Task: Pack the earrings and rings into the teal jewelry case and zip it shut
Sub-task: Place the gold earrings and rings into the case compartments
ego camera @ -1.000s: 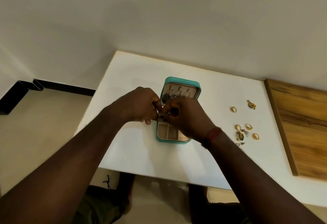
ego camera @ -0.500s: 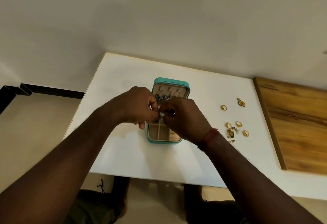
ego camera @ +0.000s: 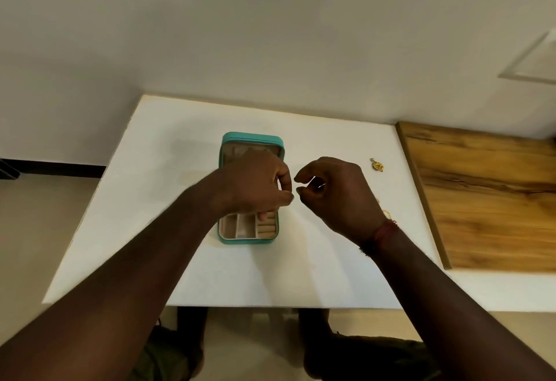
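The teal jewelry case (ego camera: 252, 137) lies open on the white table (ego camera: 168, 200), beige compartments at its near end. My left hand (ego camera: 255, 183) hovers over the middle of the case and hides the lid's inside; its fingers are curled, thumb and forefinger tips pressed together, and I see nothing between them. My right hand (ego camera: 334, 194) is to the right of the case, above bare table, fingers loosely curled with thumb and forefinger apart and nothing visible in them. One gold earring (ego camera: 376, 165) lies farther right. A bit of gold jewelry (ego camera: 386, 214) peeks out behind my right wrist; other pieces are hidden.
A wooden board (ego camera: 487, 197) adjoins the table on the right. The wall runs along the table's far edge. My legs show under the near edge.
My right hand has left the case and moved to the right, its fingers loosening. My left hand stays over the case. The view has shifted, so the case sits more to the left.
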